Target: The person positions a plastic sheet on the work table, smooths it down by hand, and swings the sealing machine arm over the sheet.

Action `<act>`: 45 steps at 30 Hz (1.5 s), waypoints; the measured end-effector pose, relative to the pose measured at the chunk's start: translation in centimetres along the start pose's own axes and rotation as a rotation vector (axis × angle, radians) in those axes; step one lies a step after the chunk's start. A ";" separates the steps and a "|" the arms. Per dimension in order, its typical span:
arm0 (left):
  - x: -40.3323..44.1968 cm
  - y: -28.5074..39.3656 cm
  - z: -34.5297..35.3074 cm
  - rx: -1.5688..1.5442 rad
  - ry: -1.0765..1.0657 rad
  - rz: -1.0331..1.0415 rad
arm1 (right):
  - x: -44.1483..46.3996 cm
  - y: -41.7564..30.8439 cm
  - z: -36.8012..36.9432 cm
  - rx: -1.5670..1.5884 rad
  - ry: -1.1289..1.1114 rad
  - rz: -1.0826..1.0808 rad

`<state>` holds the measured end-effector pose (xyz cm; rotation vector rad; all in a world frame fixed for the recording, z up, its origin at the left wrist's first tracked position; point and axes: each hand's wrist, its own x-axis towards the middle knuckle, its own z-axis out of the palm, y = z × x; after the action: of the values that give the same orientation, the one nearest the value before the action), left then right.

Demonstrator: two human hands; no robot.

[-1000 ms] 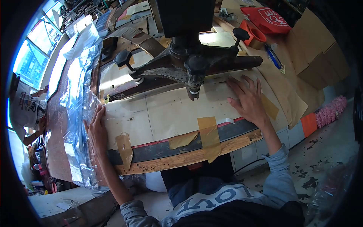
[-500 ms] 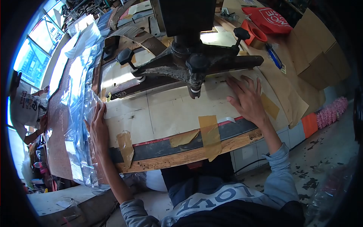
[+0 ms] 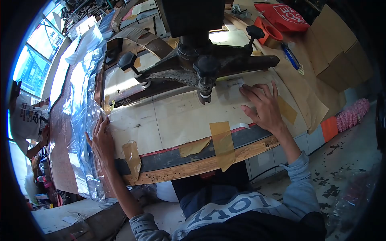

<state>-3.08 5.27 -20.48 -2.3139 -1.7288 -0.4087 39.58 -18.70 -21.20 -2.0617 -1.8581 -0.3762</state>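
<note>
Daylight comes through the windows (image 3: 33,69) on the far left, glaring on surfaces nearby; dark clutter (image 3: 82,21) is heaped at the back, beyond the table (image 3: 257,149). White tiles (image 3: 261,161) show under the table's wooden edge, and to the right the pale floor (image 3: 317,173) is mottled with dark patches

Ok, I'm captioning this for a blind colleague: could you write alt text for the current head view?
A person's left hand is at the left edge of a pale board, beside clear plastic; the right hand is on its right side. A dark metal machine juts over the board, tan tape crosses the near edge, and a red bag lies beyond.
</note>
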 end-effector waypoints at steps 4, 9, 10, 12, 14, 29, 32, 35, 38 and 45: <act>0.0 -0.2 0.3 -0.025 0.003 -0.001 | 0.0 -0.1 0.0 -0.013 -0.011 0.015; 0.0 -0.2 0.2 -0.030 -0.002 -0.006 | 0.0 0.0 0.1 -0.003 -0.010 0.022; 0.0 -0.3 0.2 -0.024 -0.009 -0.010 | 0.0 0.0 0.1 -0.002 -0.012 0.022; 0.1 -0.5 0.3 -0.029 -0.014 -0.008 | 0.0 -0.1 0.1 -0.009 -0.008 0.025; 0.1 -0.4 0.4 -0.053 -0.011 0.005 | 0.0 -0.1 0.1 -0.024 0.000 0.029; -3.4 -0.9 -0.9 -0.202 -0.133 0.202 | -3.2 -0.9 -1.6 -0.070 0.019 0.163; -6.0 0.1 -2.4 -0.151 -0.157 0.150 | -5.7 -1.7 -2.3 -0.076 0.022 0.192; -7.1 1.2 -3.9 -0.118 -0.216 0.110 | -7.2 -2.4 -2.8 -0.096 0.014 0.201; -7.3 1.1 -3.5 -0.098 -0.200 0.104 | -7.7 -2.8 -3.2 -0.073 0.003 0.228; -7.3 0.2 -2.6 -0.131 -0.183 0.108 | -7.7 -2.8 -3.2 -0.065 0.000 0.246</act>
<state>-5.04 -2.25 -20.64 -2.5969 -1.6920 -0.3070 36.03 -26.78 -21.27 -2.2996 -1.5851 -0.3758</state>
